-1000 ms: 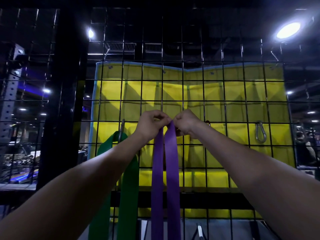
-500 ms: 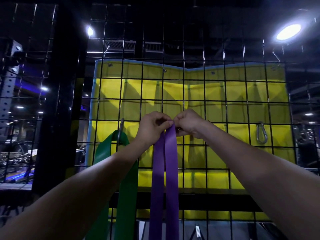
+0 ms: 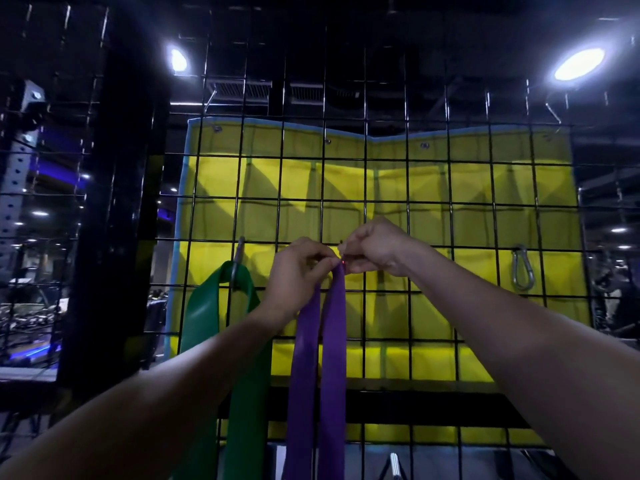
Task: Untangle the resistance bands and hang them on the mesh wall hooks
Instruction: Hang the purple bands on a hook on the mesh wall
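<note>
Purple band (image 3: 320, 358) is up at the mesh wall (image 3: 429, 202), its top loop bunched between both hands, two flat strands dropping straight down and out of frame. My left hand (image 3: 294, 275) is curled and pinching the top of the loop; my right hand (image 3: 375, 247) is curled tight against it, fingertips at the same spot, right at the wire. I can't actually see a hook under those fingers, and that's the worry: if the loop isn't seated over anything when I let go, the whole band drops to the floor. A twist caught in the fold could also make it hang crooked or spring off.

Green band (image 3: 221, 341) is already draped over a hook (image 3: 238, 261) just to the left, hanging clean. Over to the right, a metal carabiner (image 3: 522, 270) is clipped to the grid, well apart from my hands. Behind the black mesh sits a yellow padded mat (image 3: 485, 188). Dark gym all round, a thick black post (image 3: 114, 202) at left, bright ceiling lamps (image 3: 579, 64) glaring overhead.
</note>
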The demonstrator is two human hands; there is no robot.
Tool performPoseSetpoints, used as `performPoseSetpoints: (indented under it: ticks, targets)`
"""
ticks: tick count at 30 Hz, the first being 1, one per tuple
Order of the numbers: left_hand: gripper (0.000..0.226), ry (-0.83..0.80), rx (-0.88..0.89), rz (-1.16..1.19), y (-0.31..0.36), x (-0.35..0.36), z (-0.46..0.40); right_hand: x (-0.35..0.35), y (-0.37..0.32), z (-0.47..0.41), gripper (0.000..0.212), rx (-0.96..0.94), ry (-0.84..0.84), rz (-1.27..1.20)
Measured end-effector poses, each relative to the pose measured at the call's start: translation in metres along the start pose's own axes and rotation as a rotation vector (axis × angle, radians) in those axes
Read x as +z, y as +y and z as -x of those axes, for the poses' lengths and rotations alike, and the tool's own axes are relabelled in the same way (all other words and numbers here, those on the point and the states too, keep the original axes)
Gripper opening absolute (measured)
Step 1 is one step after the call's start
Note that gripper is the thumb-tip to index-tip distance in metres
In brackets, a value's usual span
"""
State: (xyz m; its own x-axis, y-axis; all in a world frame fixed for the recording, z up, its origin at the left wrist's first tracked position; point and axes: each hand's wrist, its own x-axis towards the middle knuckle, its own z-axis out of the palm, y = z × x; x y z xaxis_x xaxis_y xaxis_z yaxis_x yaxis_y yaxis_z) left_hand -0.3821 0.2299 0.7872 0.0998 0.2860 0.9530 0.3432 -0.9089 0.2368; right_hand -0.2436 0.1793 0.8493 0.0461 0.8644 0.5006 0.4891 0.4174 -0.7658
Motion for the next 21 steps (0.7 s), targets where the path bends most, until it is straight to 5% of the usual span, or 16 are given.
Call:
performPoseSetpoints:
  ticks: [9, 21]
  targets:
    - [0.015, 0.088, -0.094, 0.319, 0.019, -0.007, -0.007, 0.017, 0.005, -0.003, 0.024, -0.052, 0.066, -0.026]
    - [0.009, 0.061, -0.103, 0.2, 0.009, -0.011, -0.008, 0.013, 0.0, -0.002, 0.003, -0.005, 0.034, -0.165]
